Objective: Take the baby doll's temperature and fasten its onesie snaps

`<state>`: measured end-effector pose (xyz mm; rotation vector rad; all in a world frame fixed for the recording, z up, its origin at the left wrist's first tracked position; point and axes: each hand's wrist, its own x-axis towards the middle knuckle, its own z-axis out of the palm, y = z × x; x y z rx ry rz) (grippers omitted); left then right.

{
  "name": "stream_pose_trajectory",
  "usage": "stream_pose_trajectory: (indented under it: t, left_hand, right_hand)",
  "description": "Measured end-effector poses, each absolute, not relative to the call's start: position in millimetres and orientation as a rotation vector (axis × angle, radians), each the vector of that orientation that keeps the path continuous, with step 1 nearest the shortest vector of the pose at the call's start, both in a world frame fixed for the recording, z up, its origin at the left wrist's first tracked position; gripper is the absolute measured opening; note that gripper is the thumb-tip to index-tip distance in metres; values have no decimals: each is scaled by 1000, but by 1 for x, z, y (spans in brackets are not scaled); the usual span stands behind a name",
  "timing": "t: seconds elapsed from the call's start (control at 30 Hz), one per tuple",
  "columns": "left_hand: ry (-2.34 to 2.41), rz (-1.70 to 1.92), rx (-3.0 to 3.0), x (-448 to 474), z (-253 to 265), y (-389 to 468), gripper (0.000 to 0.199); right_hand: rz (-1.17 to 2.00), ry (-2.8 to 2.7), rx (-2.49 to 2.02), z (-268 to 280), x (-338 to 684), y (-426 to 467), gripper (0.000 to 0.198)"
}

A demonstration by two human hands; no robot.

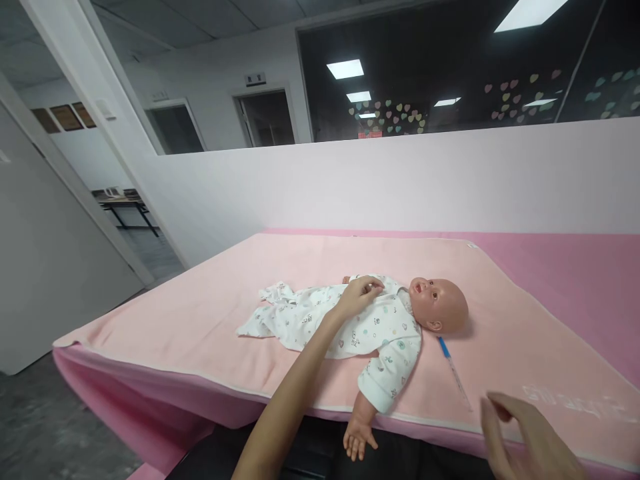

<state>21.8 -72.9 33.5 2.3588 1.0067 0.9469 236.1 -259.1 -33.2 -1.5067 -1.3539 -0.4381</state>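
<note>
A baby doll (439, 305) in a white printed outfit (305, 313) lies on its back, its head to the right. My left hand (359, 295) is at the doll's chest, fingers bent in and closed on the front of the outfit; the fingertips are partly hidden. Beside the doll's shoulder lies a thin clear stick with a blue end (444, 348), which looks like a thermometer. Over the near right edge of the bed, my right hand (525, 433) is held with thumb and fingers apart and nothing between them. It is slightly blurred and touches neither doll nor stick.
A pale pink towel (210, 287) covers the surface over a darker pink cloth (560, 267), which hangs down at the left front. One doll arm (361, 427) reaches past the near edge. Behind stands a white half wall (425, 187) with windows above.
</note>
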Motion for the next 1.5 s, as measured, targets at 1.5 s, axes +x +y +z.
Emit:
stream_pose_trajectory:
  t: [1.5]
  left_hand:
    - [1261, -81, 3552, 33, 124, -12, 20]
  right_hand:
    - [-391, -1888, -1726, 68, 193, -117, 35]
